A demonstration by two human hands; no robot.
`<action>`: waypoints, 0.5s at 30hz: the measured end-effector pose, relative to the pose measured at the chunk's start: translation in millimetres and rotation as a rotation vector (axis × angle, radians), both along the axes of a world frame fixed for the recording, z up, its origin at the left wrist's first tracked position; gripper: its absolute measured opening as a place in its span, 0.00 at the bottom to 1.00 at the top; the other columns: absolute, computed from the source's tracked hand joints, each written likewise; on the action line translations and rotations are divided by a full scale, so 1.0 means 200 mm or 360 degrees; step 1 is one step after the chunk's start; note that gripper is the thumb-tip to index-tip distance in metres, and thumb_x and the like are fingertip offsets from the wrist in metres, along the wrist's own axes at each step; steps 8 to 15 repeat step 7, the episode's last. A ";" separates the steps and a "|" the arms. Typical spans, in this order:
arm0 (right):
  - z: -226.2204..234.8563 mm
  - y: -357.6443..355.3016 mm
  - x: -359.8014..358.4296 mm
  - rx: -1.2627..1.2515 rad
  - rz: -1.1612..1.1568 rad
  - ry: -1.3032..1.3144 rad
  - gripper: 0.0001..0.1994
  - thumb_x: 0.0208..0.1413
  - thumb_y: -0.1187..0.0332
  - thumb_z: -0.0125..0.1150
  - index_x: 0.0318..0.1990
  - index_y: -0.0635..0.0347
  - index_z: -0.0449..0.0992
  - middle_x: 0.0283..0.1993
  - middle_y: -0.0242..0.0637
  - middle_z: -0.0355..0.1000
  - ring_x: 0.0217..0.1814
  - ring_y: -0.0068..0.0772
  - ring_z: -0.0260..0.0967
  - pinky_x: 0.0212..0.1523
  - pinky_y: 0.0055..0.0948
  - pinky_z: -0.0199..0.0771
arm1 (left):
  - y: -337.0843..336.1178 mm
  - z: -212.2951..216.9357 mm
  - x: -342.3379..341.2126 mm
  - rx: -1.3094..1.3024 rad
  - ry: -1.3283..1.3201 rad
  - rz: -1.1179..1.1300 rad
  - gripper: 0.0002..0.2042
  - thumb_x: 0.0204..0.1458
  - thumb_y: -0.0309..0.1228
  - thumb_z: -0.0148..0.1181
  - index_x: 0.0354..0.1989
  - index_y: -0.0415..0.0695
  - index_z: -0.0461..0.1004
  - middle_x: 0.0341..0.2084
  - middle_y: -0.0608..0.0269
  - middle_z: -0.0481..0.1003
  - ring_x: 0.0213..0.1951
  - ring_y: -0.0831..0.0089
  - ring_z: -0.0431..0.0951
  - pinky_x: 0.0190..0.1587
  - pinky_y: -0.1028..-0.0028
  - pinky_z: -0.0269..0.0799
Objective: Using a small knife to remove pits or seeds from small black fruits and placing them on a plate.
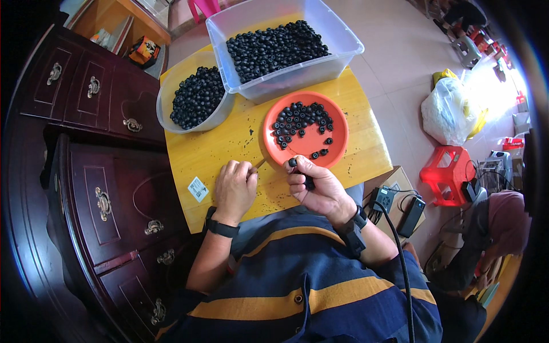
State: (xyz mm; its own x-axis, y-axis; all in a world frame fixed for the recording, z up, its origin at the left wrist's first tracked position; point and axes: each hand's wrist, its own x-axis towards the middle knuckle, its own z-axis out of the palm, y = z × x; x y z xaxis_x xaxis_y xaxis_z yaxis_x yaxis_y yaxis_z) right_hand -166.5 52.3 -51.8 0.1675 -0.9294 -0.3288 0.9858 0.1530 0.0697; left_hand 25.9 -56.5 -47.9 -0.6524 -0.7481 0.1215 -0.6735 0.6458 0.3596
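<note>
In my right hand (320, 191), thumb and forefinger pinch a small black round piece (293, 162); more black shows under the curled fingers. My left hand (235, 186) rests closed at the table's near side, on a thin pointed tool (260, 164) whose tip sticks out toward the plate; the rest of the tool is hidden. Just beyond my right hand, an orange-red round plate (309, 146) holds several loose black pieces (300, 117), some with a visible hole. My right fingertips are over its near rim.
A large clear bin (349, 48) and a round translucent tub (166, 108), both holding many black pieces, stand at the back of the yellow table (240, 151). Dark crumbs and a white label (198, 189) lie on it. Dark drawers (103, 200) stand left; a red stool (446, 171) and another person, right.
</note>
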 end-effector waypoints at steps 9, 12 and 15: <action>-0.02 0.02 -0.02 0.0039 -0.0017 0.0056 0.07 0.66 0.67 0.57 0.46 0.58 0.70 0.42 0.35 0.71 0.31 0.21 0.66 0.31 0.21 0.70 | -0.03 0.13 0.03 0.0525 0.0456 0.0034 0.09 0.51 0.32 0.67 0.38 0.44 0.76 0.39 0.55 0.77 0.44 0.53 0.77 0.47 0.60 0.73; -0.02 0.02 -0.02 0.0039 -0.0017 0.0056 0.07 0.66 0.67 0.57 0.46 0.58 0.70 0.42 0.35 0.71 0.31 0.21 0.66 0.31 0.21 0.70 | -0.03 0.13 0.03 0.0525 0.0456 0.0034 0.09 0.51 0.32 0.67 0.38 0.44 0.76 0.39 0.55 0.77 0.44 0.53 0.77 0.47 0.60 0.73; -0.02 0.02 -0.02 0.0039 -0.0017 0.0056 0.07 0.66 0.67 0.57 0.46 0.58 0.70 0.42 0.35 0.71 0.31 0.21 0.66 0.31 0.21 0.70 | -0.03 0.13 0.03 0.0525 0.0456 0.0034 0.09 0.51 0.32 0.67 0.38 0.44 0.76 0.39 0.55 0.77 0.44 0.53 0.77 0.47 0.60 0.73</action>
